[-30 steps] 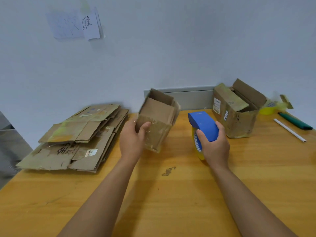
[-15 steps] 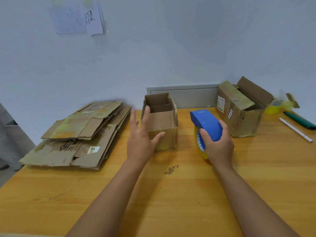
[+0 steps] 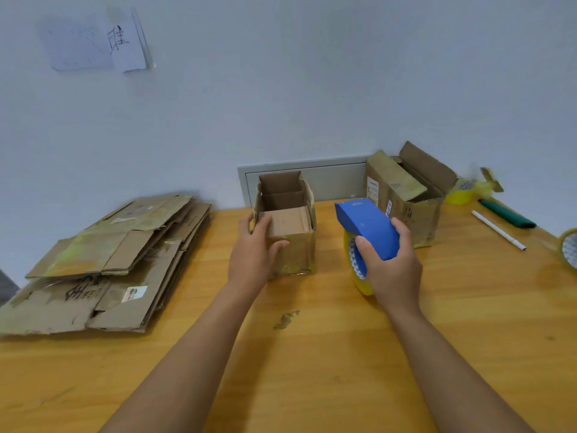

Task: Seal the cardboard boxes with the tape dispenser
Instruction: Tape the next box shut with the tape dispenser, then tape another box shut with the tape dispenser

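Spanning the whole view, a glossy orange-yellow wooden desk [image 3: 312, 370] meets a plain pale wall [image 3: 281, 89] bearing a taped white paper sheet [image 3: 93, 42]. Between the hands stands a small, worn brown cardboard box [image 3: 288, 220], flaps up; the left hand [image 3: 253, 254] grips its near-left corner. The right hand [image 3: 393, 270] wraps round a blue wedge-shaped tape dispenser [image 3: 367, 226] with its yellow roll touching the desk. Left of the left hand lie flattened, creased cardboard sheets [image 3: 103, 264].
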A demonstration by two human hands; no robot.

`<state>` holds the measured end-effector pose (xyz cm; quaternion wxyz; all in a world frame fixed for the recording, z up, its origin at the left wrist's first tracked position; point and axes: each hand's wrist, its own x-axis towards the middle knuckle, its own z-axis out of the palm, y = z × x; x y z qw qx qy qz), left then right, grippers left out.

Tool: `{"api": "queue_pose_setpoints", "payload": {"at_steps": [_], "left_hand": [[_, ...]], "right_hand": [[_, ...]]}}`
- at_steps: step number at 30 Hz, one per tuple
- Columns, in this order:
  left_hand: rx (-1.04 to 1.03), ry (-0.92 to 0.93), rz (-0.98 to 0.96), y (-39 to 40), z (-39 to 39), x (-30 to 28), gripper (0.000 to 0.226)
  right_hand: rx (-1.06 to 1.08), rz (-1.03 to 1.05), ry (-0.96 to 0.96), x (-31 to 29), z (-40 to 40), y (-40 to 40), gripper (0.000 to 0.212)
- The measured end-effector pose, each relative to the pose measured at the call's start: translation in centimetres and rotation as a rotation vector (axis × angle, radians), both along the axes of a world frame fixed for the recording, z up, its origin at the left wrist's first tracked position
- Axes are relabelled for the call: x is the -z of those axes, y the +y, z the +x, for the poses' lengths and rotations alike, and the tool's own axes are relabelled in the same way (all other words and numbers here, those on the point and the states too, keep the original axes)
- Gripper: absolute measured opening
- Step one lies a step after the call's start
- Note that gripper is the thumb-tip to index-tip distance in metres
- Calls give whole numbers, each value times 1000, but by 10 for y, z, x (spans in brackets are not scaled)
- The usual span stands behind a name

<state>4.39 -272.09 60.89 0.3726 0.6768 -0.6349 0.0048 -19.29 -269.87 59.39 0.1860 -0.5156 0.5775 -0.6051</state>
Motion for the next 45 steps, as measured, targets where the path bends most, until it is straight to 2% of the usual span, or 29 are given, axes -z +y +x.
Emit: {"api": "queue_pose_setpoints", "payload": {"at_steps": [15, 24, 36, 45], "left_hand": [[203, -13, 67, -94, -100, 5, 60], [366, 8, 109, -130, -124, 13, 88], [350, -141, -47, -94, -93, 9, 79], [198, -191, -112, -30, -18, -8, 71]], "right_hand": [[68, 31, -30, 15, -56, 1, 76], [61, 26, 19, 19, -54, 0, 83], [75, 16, 26, 14, -46, 5, 80], [-139, -16, 124, 0, 9, 23, 81]]}}
